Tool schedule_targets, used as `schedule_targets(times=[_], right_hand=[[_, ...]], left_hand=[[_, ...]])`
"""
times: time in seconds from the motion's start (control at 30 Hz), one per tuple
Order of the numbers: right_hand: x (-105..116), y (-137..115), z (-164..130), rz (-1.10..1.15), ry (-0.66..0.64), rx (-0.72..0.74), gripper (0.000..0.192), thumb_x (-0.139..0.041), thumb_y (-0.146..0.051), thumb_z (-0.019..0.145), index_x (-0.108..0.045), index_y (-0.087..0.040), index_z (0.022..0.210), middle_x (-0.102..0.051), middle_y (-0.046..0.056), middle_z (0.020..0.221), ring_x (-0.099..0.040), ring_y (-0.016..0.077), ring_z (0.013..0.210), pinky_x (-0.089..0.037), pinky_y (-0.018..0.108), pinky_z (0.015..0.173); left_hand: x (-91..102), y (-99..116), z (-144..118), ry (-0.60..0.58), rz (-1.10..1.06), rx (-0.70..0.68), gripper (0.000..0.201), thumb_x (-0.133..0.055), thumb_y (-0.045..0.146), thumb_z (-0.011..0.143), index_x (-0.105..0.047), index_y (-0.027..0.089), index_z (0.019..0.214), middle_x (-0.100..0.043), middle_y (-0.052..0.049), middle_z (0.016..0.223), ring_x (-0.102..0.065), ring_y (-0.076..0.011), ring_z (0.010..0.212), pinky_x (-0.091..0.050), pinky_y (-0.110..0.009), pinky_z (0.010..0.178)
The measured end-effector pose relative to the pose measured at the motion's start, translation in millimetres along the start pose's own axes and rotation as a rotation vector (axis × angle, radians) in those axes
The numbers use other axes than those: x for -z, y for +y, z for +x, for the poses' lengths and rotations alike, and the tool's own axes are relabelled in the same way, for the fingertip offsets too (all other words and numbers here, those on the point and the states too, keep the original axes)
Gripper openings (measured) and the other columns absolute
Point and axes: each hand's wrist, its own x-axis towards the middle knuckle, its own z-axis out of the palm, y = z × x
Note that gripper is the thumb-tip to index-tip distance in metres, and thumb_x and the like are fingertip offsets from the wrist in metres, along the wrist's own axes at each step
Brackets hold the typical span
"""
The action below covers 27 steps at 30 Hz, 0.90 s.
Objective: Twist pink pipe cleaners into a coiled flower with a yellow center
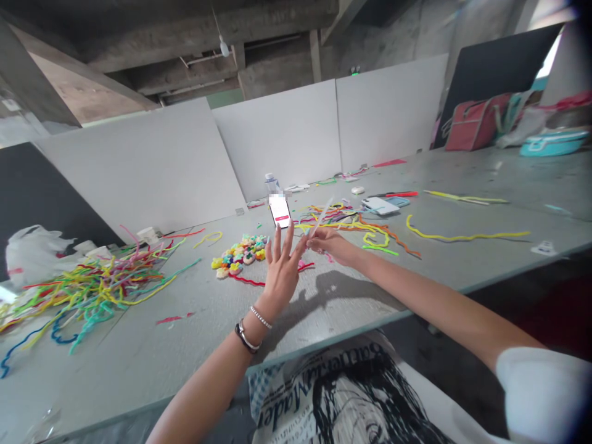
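I see a pale, thin pipe cleaner (322, 217) pinched between the fingertips of my right hand (326, 242), slanting up and away over the bench (139, 345). It looks fuzzy, soft and straight, a light strand with a wire core that should bend easily. My left hand (281, 271) stands just beside it, fingers spread and raised, palm turned away, holding nothing; its fingertips nearly meet the right hand's pinch. I judge the step in hand to be starting to wind the strand around a left finger, so the next move calls for laying the strand against one finger and keeping it taut.

Just behind the pipe cleaner a phone (280, 211) stands propped, its screen lit. To the left of the pipe cleaner lies a cluster of small fuzzy flowers (240, 254) in yellow, blue and pink. Behind it, a loose tangle of orange and yellow strands (365, 231) curls flat on the grey surface. Far to its left sits a big heap of multicoloured strands (92, 283), and well to its right one long yellow strand (462, 236).
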Motion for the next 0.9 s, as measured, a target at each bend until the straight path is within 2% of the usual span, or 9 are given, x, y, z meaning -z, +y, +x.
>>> schedule_targets(times=[0.17, 0.47, 0.73, 0.9], right_hand=[[0.4, -0.6, 0.2, 0.001, -0.024, 0.001, 0.039, -0.074, -0.052, 0.058, -0.057, -0.018, 0.066, -0.044, -0.004, 0.055, -0.030, 0.0078, 0.050, -0.022, 0.025, 0.049], [3.2, 1.7, 1.5, -0.013, -0.023, -0.003, 0.039, -0.073, -0.051, 0.059, -0.058, -0.017, 0.067, -0.038, -0.006, 0.053, -0.027, 0.0073, 0.049, -0.019, 0.025, 0.049], [0.3, -6.2, 1.4, -0.052, -0.031, -0.031, 0.037, -0.073, -0.048, 0.061, -0.059, -0.015, 0.069, -0.035, -0.008, 0.050, -0.027, 0.0062, 0.047, -0.017, 0.025, 0.047], [2.0, 0.0, 4.5, -0.049, -0.012, -0.037, 0.036, -0.072, -0.046, 0.063, -0.060, -0.016, 0.078, -0.036, -0.008, 0.053, -0.026, 0.0058, 0.047, -0.017, 0.025, 0.047]], left_hand=[[-0.9, 0.5, 0.7, 0.000, -0.018, -0.003, 0.076, -0.038, -0.003, 0.078, -0.022, 0.032, 0.143, -0.010, -0.004, 0.153, 0.001, -0.0283, 0.140, -0.021, -0.056, 0.107], [6.1, -3.4, 5.3, -0.061, -0.064, 0.021, 0.062, -0.040, 0.006, 0.084, -0.033, 0.035, 0.138, -0.015, -0.002, 0.153, -0.005, -0.0308, 0.140, -0.020, -0.058, 0.105], [-0.7, -6.8, 4.4, -0.105, -0.325, 0.086, 0.058, -0.034, 0.009, 0.088, -0.029, 0.036, 0.140, -0.017, 0.000, 0.152, -0.009, -0.0275, 0.140, -0.021, -0.054, 0.107], [-16.7, -14.5, 7.4, -0.124, -0.635, 0.132, 0.050, -0.033, 0.020, 0.092, -0.028, 0.031, 0.141, -0.028, -0.003, 0.149, -0.020, -0.0192, 0.138, -0.020, -0.044, 0.112]])
